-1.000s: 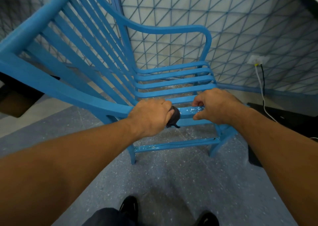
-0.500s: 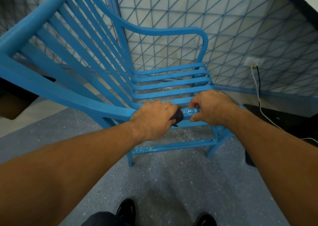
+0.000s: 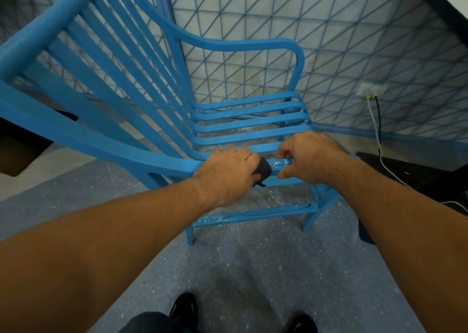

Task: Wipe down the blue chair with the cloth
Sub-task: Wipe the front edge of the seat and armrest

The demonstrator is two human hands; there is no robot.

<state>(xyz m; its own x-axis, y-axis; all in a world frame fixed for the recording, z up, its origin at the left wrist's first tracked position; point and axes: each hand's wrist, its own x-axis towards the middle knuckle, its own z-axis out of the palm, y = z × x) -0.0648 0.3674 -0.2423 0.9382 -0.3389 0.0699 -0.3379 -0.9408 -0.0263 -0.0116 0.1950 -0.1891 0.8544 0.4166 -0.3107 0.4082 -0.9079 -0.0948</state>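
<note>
A blue slatted wooden chair point(image 3: 243, 120) stands in front of me, its back at the left and its seat slats running across. My left hand point(image 3: 228, 170) grips a small dark cloth point(image 3: 263, 170) and presses it on the near armrest rail, which has white scuffs. My right hand point(image 3: 309, 158) curls round that same rail just right of the cloth, thumb under and fingers over. Most of the cloth is hidden under my left fingers.
A wire-mesh wall point(image 3: 354, 41) stands behind the chair. A wall socket point(image 3: 371, 90) with a white and a black cable point(image 3: 379, 135) is at the right, above a dark mat point(image 3: 417, 170). Speckled grey floor point(image 3: 253, 269) and my black shoes point(image 3: 184, 307) lie below.
Both hands stay on the armrest rail. My left hand with the cloth has slid slightly right along the rail; the camera view shifted a little.
</note>
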